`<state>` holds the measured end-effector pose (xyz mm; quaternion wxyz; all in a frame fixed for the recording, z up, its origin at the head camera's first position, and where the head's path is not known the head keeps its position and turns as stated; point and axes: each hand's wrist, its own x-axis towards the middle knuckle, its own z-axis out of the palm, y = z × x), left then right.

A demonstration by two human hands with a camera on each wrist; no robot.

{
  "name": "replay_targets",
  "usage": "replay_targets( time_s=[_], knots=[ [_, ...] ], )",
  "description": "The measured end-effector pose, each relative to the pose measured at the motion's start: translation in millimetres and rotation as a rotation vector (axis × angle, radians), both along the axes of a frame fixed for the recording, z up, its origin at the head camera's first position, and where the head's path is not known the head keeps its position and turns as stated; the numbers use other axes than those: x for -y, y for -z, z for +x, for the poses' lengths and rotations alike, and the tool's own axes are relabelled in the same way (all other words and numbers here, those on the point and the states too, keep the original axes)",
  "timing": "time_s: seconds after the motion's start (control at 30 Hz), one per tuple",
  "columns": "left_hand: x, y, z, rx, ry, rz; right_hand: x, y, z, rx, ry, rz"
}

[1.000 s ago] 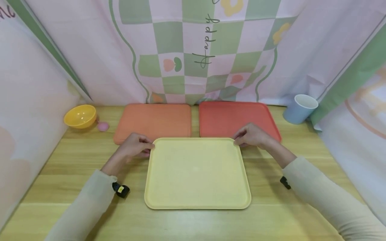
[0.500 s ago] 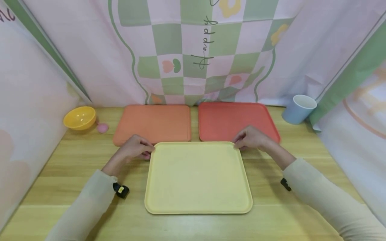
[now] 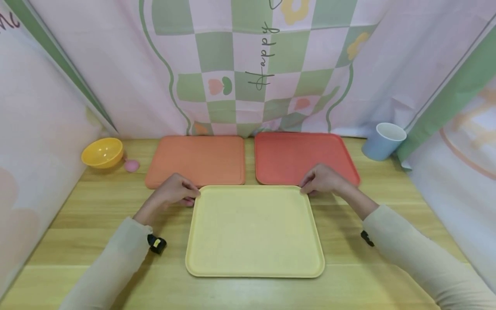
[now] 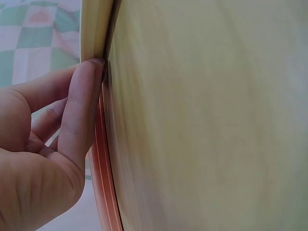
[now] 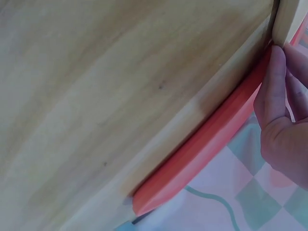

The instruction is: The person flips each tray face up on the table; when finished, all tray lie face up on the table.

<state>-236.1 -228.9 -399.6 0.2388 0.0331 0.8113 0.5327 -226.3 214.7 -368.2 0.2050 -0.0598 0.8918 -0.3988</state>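
A pale yellow tray (image 3: 253,232) lies at the near middle of the table. My left hand (image 3: 175,190) pinches its far left corner between thumb and fingers. At the far right corner, my right hand (image 3: 322,180) pinches the rim in the same way. In the left wrist view, the thumb and fingertips (image 4: 89,72) meet at the tray's edge (image 4: 94,33). The right wrist view has fingertips (image 5: 277,60) on the tray's edge (image 5: 288,19). Behind the yellow tray are an orange tray (image 3: 199,159) on the left and a red tray (image 3: 302,155) on the right, partly behind my right hand.
A yellow bowl (image 3: 102,153) stands at the back left with a small pink object (image 3: 131,165) beside it, perhaps a spoon. At the back right is a light blue cup (image 3: 383,142). Printed cloth (image 3: 252,64) hangs behind the wooden table (image 3: 73,241) and along its sides.
Both hands have drawn the yellow tray slightly toward the near edge, mostly in the first half second. Its far edge has moved back from over the orange and red trays' near edges.
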Motion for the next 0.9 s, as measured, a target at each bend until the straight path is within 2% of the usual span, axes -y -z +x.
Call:
replay_targets(
  time_s=[0.23, 0.47, 0.57, 0.77, 0.9],
  knots=[
    [1.6, -0.3, -2.6, -0.004, 0.029, 0.021, 4, -4.3, -0.3, -0.028, -0.036, 0.043],
    [16.4, -5.5, -7.7, -0.108, 0.039, 0.049, 10, -8.9, -4.6, -0.077, 0.025, 0.017],
    [24.6, -9.4, -9.5, -0.142, 0.007, 0.055, 17, -12.2, -7.9, -0.088, 0.038, 0.006],
    [38.9, -16.7, -13.3, -0.173, -0.089, 0.106, 39, -20.5, -17.5, -0.103, 0.001, -0.031],
    [48.8, -20.4, -13.9, -0.209, -0.138, 0.096, 58, -24.8, -26.6, -0.110, -0.006, -0.061]
  ],
)
